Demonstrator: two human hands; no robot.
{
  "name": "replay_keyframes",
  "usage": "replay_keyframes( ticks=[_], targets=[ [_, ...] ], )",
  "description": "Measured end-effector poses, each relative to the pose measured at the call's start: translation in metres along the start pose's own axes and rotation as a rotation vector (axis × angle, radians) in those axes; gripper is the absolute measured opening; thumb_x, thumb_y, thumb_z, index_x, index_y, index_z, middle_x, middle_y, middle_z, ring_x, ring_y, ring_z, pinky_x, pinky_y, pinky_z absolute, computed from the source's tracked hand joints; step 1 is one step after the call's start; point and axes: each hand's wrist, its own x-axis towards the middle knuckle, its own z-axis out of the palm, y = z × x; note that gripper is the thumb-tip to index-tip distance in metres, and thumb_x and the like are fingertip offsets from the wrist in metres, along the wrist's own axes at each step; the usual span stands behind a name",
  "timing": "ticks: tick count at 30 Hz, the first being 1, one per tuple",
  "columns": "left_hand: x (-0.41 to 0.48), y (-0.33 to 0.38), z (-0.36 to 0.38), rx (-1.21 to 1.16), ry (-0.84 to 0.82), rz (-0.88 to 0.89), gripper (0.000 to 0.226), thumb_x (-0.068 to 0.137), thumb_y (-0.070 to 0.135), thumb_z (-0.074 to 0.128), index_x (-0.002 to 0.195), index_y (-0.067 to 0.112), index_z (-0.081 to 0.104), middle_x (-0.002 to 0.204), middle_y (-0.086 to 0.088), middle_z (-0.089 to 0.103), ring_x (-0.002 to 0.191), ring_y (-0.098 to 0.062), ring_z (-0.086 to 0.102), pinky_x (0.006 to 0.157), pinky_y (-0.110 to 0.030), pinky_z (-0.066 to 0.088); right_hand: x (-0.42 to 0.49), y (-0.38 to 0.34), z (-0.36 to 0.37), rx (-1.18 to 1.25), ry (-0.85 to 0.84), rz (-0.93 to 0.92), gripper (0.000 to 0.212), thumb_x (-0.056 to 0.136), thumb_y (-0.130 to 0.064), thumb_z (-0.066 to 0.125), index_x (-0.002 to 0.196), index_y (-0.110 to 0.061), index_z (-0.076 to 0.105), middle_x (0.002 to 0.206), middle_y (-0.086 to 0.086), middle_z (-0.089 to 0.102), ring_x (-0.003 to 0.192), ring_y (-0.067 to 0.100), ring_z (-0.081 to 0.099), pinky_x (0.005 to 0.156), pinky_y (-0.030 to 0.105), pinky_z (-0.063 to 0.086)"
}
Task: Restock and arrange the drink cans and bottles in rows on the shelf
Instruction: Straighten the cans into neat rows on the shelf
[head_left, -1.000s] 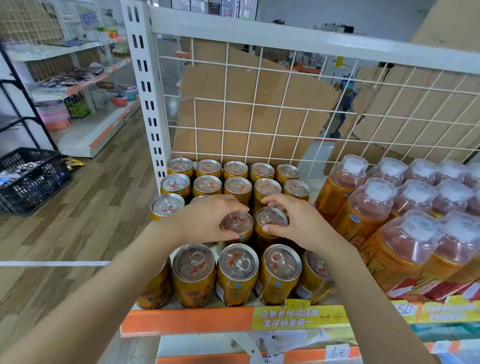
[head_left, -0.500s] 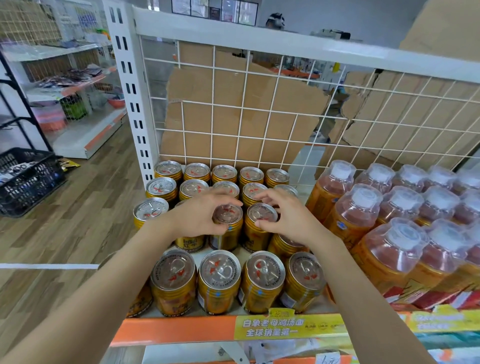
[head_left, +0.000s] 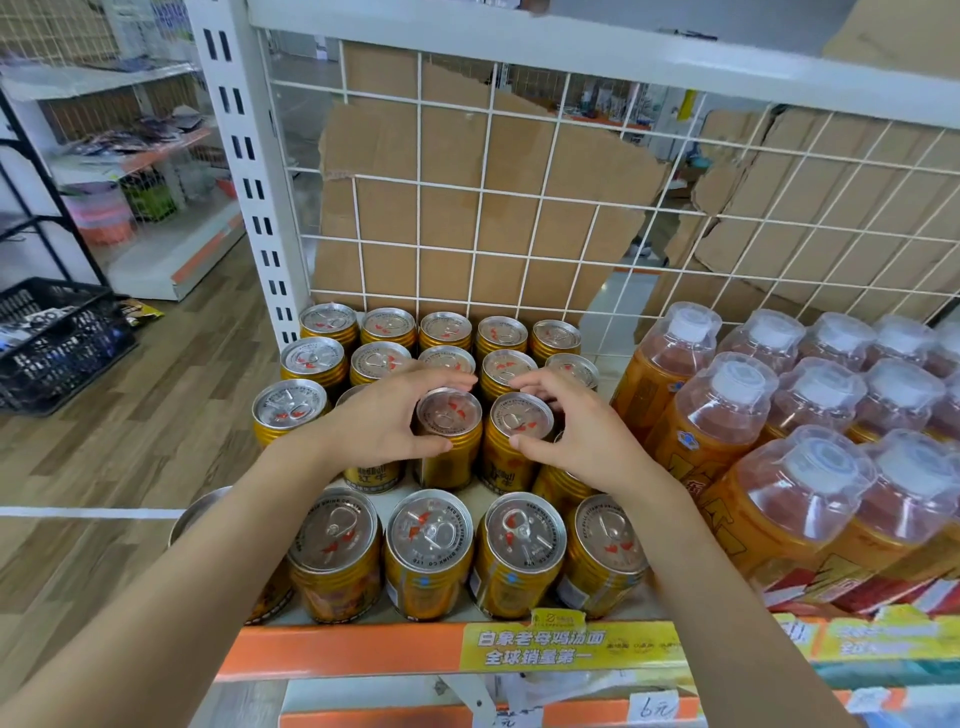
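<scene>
Your left hand (head_left: 382, 423) curls around a gold can (head_left: 448, 415) mid-shelf, thumb in front, fingers behind. Your right hand (head_left: 584, 439) grips the neighbouring can (head_left: 521, 417) likewise. Both forearms reach over the front row on the shelf (head_left: 337, 650). Bottles (head_left: 737, 405) stand to the right.

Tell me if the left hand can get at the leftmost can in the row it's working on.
Probably yes. That leftmost can stands just beside the left hand, its top and outer side uncovered. The hand grips another can now, so it must let go first.
</scene>
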Motion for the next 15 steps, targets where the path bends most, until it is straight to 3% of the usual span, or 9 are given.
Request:
replay_keyframes(
  ticks=[6, 9, 13, 15],
  targets=[
    [-0.0022, 0.0017, 0.0013, -0.023, 0.103, -0.071, 0.067, 0.064, 0.051, 0.075, 0.123, 0.027, 0.054, 0.11, 0.021, 0.047, 0.105, -0.001, 0.048, 0.09, -0.025, 0.04, 0.0002, 0.0004, 0.0004, 0.014, 0.05, 0.025, 0.057, 0.067, -0.044, 0.077, 0.117, -0.039, 0.05, 0.109, -0.017, 0.048, 0.098, -0.001, 0.048, 0.083, 0.02, 0.043],
    [-0.0019, 0.0013, 0.0028, 0.019, 0.122, -0.078, 0.061, 0.067, 0.046, 0.077, 0.121, 0.027, 0.055, 0.107, 0.019, 0.05, 0.102, -0.003, 0.049, 0.088, -0.028, 0.043, 0.0008, 0.0011, 0.0003, -0.003, 0.064, 0.049, 0.056, 0.068, -0.043, 0.077, 0.116, -0.038, 0.05, 0.104, -0.014, 0.052, 0.093, 0.001, 0.051, 0.08, 0.024, 0.047],
    [-0.0023, 0.0003, 0.0011, -0.034, 0.086, -0.062, 0.06, 0.073, 0.03, 0.078, 0.126, 0.026, 0.051, 0.118, 0.009, 0.057, 0.106, -0.002, 0.049, 0.088, -0.012, 0.037, 0.0001, 0.0007, 0.0002, 0.018, 0.039, 0.024, 0.051, 0.072, -0.034, 0.076, 0.115, -0.038, 0.05, 0.107, -0.011, 0.055, 0.1, 0.002, 0.052, 0.088, 0.03, 0.048],
    [-0.0035, 0.0021, 0.0001, -0.061, 0.064, -0.052, 0.059, 0.075, 0.022, 0.077, 0.127, 0.027, 0.05, 0.12, 0.012, 0.055, 0.11, -0.001, 0.047, 0.092, -0.014, 0.036, -0.0001, 0.0008, -0.0007, 0.041, 0.013, 0.021, 0.049, 0.073, -0.028, 0.074, 0.114, -0.04, 0.05, 0.11, -0.011, 0.056, 0.104, 0.002, 0.052, 0.093, 0.032, 0.046]
  ],
)
